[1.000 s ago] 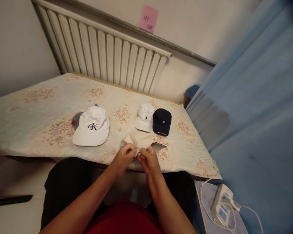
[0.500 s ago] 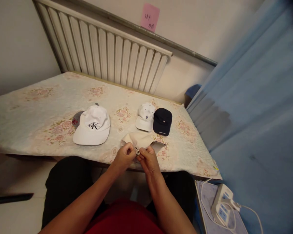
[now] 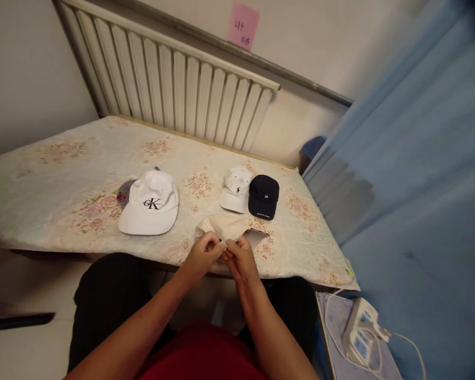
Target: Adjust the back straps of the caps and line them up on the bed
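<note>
A cream cap (image 3: pixel 225 224) lies near the front edge of the table, its brim pointing right. My left hand (image 3: pixel 202 254) and my right hand (image 3: pixel 240 256) meet at the cap's near side, both with fingers pinched on its strap. The strap's fastening is mostly hidden by my fingertips. Just beyond the cap stand a small white cap (image 3: pixel 236 190) with a dark logo and a navy cap (image 3: pixel 263 197), side by side and touching. To the left sits a larger white cap (image 3: pixel 154 203) with black lettering, partly covering a grey cap (image 3: pixel 124 193).
The table (image 3: pixel 83 174) has a floral cover. A radiator (image 3: pixel 174 74) runs along its back. A blue curtain (image 3: pixel 399 184) hangs at the right. A white power strip (image 3: pixel 360 332) with cables lies on a low surface at the lower right.
My left thumb and fingertips have shifted slightly toward my right fingers, covering the fastening that showed between them. The caps have stayed in place.
</note>
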Demonstrator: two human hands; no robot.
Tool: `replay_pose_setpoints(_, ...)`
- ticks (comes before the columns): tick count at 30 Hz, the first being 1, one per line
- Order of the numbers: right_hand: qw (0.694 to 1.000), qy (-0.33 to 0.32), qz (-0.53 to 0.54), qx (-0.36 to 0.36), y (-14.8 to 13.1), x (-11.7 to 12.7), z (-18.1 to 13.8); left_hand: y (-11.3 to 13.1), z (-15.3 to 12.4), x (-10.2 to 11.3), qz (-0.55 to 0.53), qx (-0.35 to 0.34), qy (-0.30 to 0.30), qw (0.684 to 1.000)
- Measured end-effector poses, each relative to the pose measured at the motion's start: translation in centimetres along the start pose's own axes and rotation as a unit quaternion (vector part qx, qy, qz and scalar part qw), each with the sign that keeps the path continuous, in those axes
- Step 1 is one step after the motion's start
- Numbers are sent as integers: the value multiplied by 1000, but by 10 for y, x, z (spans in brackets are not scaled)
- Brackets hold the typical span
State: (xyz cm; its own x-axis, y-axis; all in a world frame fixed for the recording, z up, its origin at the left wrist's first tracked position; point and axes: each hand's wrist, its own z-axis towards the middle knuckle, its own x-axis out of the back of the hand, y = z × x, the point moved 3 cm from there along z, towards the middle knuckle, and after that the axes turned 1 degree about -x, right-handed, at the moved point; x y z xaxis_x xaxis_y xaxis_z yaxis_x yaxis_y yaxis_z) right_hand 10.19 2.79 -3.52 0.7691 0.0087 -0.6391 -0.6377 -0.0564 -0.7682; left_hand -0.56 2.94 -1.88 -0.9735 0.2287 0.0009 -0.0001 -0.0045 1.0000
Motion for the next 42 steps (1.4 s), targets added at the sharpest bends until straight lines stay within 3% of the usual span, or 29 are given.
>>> replay_pose_setpoints(15, 1000, 14, 14, -21, -1, -3, -3, -2, -4, 3, -68, -6, -19, 997)
replay_pose_setpoints(39, 1000, 13, 1, -15, 4, 0, -3, -1, 1, 0, 30, 24, 42, 998)
replay_pose_setpoints(42, 1000, 15, -4, -11, 5, 2, -3, 2, 1, 1, 40, 17, 24, 999)
